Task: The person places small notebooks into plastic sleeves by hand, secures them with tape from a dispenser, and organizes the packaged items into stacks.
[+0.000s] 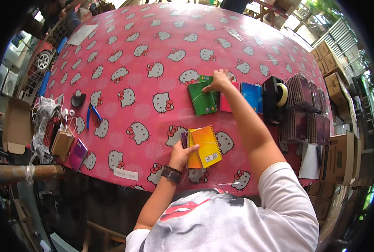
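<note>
My left hand (182, 155) is closed around a small stack of spiral notebooks near the table's front edge. A yellow notebook (208, 147) lies on top, its thumb-side edge under my thumb. An orange one and a purple notebook (184, 138) show beneath it. Farther forward, my right hand (219, 81) reaches over green spiral notebooks (202, 100), fingers spread and thumb touching the top cover. Beside them, partly under my right forearm, are a pink notebook (225, 103) and a blue notebook (251, 97).
A black tape dispenser (273, 101) stands right of the blue notebook, before stacked dark spiral notebooks (299, 92). Blue-handled pliers (92, 115), a purple notebook (77, 154) and a white paper label (126, 174) lie left. Cardboard boxes (337, 157) line the right side.
</note>
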`<state>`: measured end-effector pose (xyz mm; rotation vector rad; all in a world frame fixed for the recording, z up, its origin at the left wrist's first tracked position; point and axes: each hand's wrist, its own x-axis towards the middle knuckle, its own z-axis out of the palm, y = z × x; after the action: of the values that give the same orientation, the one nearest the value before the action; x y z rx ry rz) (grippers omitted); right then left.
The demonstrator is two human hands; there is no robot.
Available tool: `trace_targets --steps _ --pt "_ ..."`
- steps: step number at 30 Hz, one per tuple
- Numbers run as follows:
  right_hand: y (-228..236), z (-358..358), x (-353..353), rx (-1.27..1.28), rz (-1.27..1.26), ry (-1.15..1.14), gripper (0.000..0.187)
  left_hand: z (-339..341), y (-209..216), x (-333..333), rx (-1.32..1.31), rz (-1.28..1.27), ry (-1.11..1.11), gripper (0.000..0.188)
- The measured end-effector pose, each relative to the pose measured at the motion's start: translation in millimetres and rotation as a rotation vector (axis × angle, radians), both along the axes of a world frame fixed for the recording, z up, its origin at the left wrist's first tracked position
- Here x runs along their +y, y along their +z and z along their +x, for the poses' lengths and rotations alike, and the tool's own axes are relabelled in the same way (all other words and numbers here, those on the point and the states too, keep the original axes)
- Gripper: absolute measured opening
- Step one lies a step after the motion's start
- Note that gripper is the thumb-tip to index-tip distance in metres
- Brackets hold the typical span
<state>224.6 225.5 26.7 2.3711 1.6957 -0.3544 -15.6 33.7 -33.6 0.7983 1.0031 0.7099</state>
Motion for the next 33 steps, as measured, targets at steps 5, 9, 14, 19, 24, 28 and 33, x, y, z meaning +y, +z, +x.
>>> trace_targets --steps 5,9,14,19,24,28,33 --pt "13.6 25.5 3.6 0.476 0.247 0.09 0.057 2.9 3.7 0.7 -0.026 -0.075 -0.005 0.043" --pt "30.7 13.4 -34.6 1.037 0.574 0.155 0.03 1.6 6.7 0.6 -0.013 -0.072 -0.003 0.039" --pt "55.5 -21.0 -157.5 1.056 0.904 0.456 0.029 -3.7 -0.7 8.3 -0.19 -0.224 0.038 0.04" --pt "-7.5 -20.4 -253.5 0.726 0.324 0.771 0.031 -5.4 6.1 12.3 -0.22 -0.24 -0.026 0.049" --pt "-9.8 -31.8 -258.5 1.174 0.586 -0.003 0.039 -6.8 -1.6 7.3 -0.033 -0.031 -0.085 0.057" --pt "-37.1 -51.8 -253.9 1.056 0.511 -0.263 0.053 -2.8 5.0 4.8 -0.062 -0.047 -0.049 0.062" --pt "-45.3 -68.4 -247.9 0.955 0.504 -0.288 0.044 -3.4 8.4 5.7 -0.033 -0.071 -0.056 0.056"
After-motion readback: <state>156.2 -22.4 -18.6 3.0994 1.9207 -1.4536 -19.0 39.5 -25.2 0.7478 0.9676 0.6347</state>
